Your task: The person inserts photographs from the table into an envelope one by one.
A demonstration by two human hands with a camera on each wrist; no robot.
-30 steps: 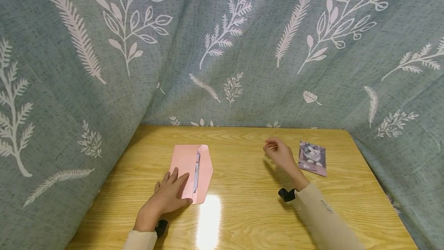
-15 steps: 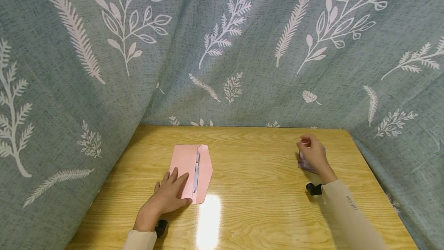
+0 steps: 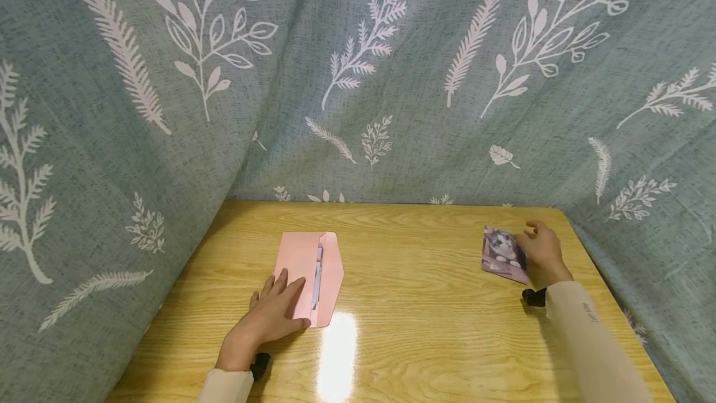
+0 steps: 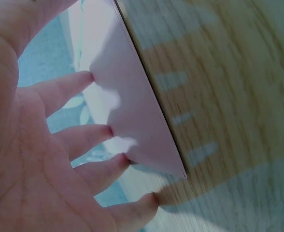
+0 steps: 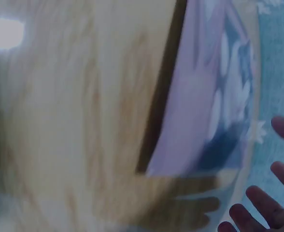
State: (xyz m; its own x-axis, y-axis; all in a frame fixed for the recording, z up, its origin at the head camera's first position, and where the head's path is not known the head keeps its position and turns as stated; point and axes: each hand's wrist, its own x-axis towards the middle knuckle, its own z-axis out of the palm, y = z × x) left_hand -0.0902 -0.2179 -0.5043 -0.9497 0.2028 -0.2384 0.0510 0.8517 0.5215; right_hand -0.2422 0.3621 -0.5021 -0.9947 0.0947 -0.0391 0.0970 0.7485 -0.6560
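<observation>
A pink envelope [image 3: 296, 250] lies on the table with its flap turned out to the right. Printed paper [image 3: 317, 278] shows in its mouth. My left hand [image 3: 263, 319] rests on the envelope, fingers spread; in the left wrist view, several fingertips touch the envelope [image 4: 127, 106] and one reaches past its edge. On the right lies a cat picture card [image 3: 498, 257], one long edge raised and casting a shadow. My right hand [image 3: 541, 247] is at the card's right side, fingers loosely bent. In the right wrist view, thumb and fingers stand apart, holding nothing, beyond the card [image 5: 195, 111].
The wooden table [image 3: 403, 303] carries a bright light reflection [image 3: 335, 359] near its front. A patterned blue-green curtain [image 3: 358, 79] hangs behind it and along both sides. Each wrist wears a small black camera.
My right hand has moved rightward from the table's middle, passed over the cat card and come to its right side. My left hand and the envelope have stayed in place.
</observation>
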